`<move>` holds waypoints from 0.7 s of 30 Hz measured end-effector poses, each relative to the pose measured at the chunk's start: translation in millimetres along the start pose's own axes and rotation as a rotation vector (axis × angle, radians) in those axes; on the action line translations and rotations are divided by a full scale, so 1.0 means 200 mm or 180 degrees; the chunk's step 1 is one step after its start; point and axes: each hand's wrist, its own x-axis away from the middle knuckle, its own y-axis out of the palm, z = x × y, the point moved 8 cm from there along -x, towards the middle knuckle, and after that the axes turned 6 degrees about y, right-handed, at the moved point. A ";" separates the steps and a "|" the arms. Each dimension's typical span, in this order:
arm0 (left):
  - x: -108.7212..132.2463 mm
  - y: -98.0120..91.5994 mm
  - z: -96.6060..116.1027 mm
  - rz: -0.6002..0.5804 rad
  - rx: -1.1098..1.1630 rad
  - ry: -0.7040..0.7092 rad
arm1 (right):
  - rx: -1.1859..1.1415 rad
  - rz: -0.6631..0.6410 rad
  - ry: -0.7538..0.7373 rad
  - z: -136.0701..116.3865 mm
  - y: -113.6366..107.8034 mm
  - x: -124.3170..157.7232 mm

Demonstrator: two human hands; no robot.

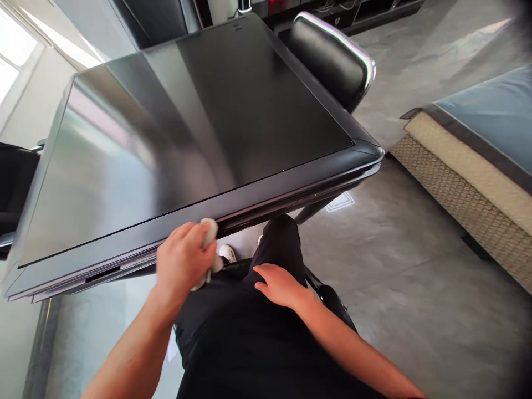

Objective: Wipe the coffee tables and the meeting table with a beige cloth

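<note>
Left hand (pixel 182 269), its fingers (pixel 188 235) curled narrowly around a crumpled white cloth (pixel 209 235), the cloth touching the front rim of a glossy black bench (pixel 270 194). That rim running as a long straight edge from lower left up toward the right, directly ahead of the left fingers and just beyond them; left hand clearly the nearer of the two. Right hand (pixel 278 285) lower down, fingers loosely spread and holding nothing, lying on black trousers (pixel 233 343), well short of the rim. Just below the rim, a white shoe (pixel 227 254). Beyond the shining top, a black leather chair with chrome trim (pixel 332 61); to the right, a woven-sided daybed with a blue cushion (pixel 465 183), above a grey concrete floor (pixel 399 266); at far left, a bright window (pixel 12 61).
</note>
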 end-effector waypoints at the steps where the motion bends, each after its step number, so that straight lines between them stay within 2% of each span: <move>1: 0.06 -0.04 -0.09 0.0141 -0.0078 -0.0116 | -0.0026 0.0009 -0.0019 0.00 0.00 0.00; 3: 0.17 -0.10 -0.24 0.0354 -0.0203 -0.0351 | -0.0033 0.0019 -0.0066 0.00 0.00 -0.01; 5: 0.24 -0.13 -0.31 0.0447 -0.0303 -0.0489 | -0.0022 0.0054 -0.0108 0.00 0.00 -0.01; 7: 0.25 -0.14 -0.32 0.0517 -0.0423 -0.0500 | -0.0014 0.0078 -0.0106 0.00 -0.01 -0.02; 10: 0.19 -0.12 -0.23 0.0591 -0.0519 -0.0341 | 0.0006 0.0094 -0.0075 -0.01 -0.02 -0.02; 12: 0.11 -0.08 -0.11 0.0520 -0.0428 -0.0121 | 0.0046 0.0096 -0.0088 -0.01 -0.03 -0.01; 14: -0.01 -0.01 0.06 0.0355 -0.0284 0.0176 | 0.0110 0.0104 -0.0122 -0.02 -0.03 -0.02; 18: -0.33 0.12 0.52 -0.0112 -0.0088 0.0657 | 0.0279 0.0105 -0.0112 0.01 0.00 -0.05; 21: -0.57 0.17 0.88 -0.0381 0.0071 0.0919 | 0.0377 0.0141 -0.0139 0.02 0.01 -0.05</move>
